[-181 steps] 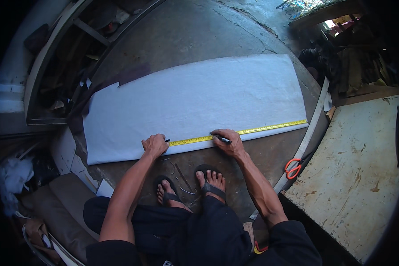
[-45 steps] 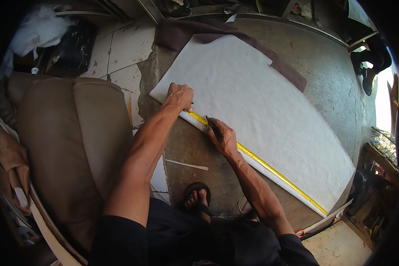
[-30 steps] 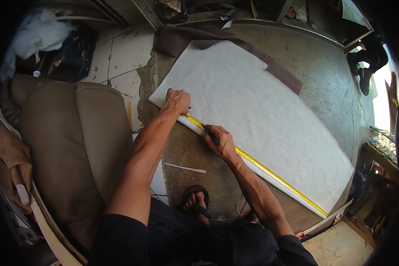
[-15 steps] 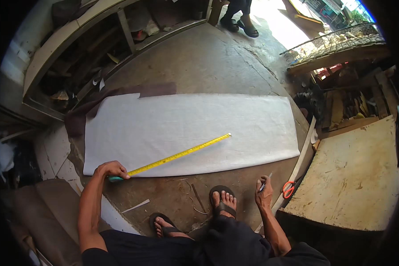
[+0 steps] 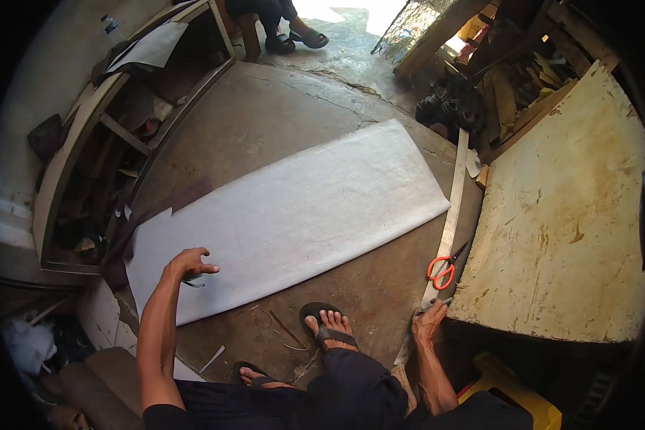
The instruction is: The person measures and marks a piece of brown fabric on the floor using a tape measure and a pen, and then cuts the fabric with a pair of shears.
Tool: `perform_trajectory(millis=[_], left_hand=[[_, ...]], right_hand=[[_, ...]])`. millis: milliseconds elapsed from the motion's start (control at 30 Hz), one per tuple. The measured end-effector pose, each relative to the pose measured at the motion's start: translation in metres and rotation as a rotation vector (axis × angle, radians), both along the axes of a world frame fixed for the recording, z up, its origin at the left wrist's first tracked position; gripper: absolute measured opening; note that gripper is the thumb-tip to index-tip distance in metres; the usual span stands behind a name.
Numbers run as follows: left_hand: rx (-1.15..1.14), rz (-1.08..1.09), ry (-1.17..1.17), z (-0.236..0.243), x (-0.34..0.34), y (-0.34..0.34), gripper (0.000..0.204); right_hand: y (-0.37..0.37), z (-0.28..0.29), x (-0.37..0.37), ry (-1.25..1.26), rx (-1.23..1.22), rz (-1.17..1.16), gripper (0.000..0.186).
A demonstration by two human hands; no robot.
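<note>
Head view: left hand (image 5: 186, 266) curling over small green tape case (image 5: 190, 279) on sheet (image 5: 294, 215), at 8 o'clock. Right hand (image 5: 430, 322) gripping pen, at 4 o'clock near scissors (image 5: 443, 270). Sheet probably lying soft, light, floppy; best taking by edge.

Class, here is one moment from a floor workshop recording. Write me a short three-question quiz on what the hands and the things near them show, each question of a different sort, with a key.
1. True or false: the left hand is over the white sheet.
2. The right hand is nearest to: A) the orange-handled scissors, B) a hammer, C) a paint can.
3. Fill in: the person's feet wear dark ____.

Key
1. True: it is over the sheet's near left corner, closed around a small greenish thing.
2. A: the scissors lie just beyond it, by the long pale strip.
3. Sandals.
</note>
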State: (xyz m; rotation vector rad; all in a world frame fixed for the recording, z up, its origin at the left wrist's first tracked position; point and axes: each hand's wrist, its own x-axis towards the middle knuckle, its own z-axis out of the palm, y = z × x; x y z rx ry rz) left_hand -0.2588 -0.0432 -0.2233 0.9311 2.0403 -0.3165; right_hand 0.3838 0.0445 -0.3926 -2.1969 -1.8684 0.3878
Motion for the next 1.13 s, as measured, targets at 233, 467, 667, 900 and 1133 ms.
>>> perform_trajectory(millis=[233,467,667,900,1133], left_hand=[[-0.245,0.419,0.206,-0.109,0.029,-0.002,0.142],[-0.078,0.476,0.243,-0.133,0.009,-0.037,0.150],[-0.146,0.464,0.273,-0.129,-0.030,-0.058,0.155],[-0.266,0.139,0.482,-0.108,0.011,0.040,0.095],[0.149,-0.213,0.364,-0.122,0.142,0.126,0.052]], right_hand=[[0.029,0.046,-0.056,0.199,0.032,-0.082,0.053],[0.042,0.087,-0.064,1.283,-0.038,-0.476,0.026],[0.018,0.087,-0.045,0.734,0.143,-0.302,0.030],[0.022,0.118,-0.083,0.619,0.187,-0.035,0.035],[0.007,0.057,-0.093,0.478,0.131,0.377,0.037]])
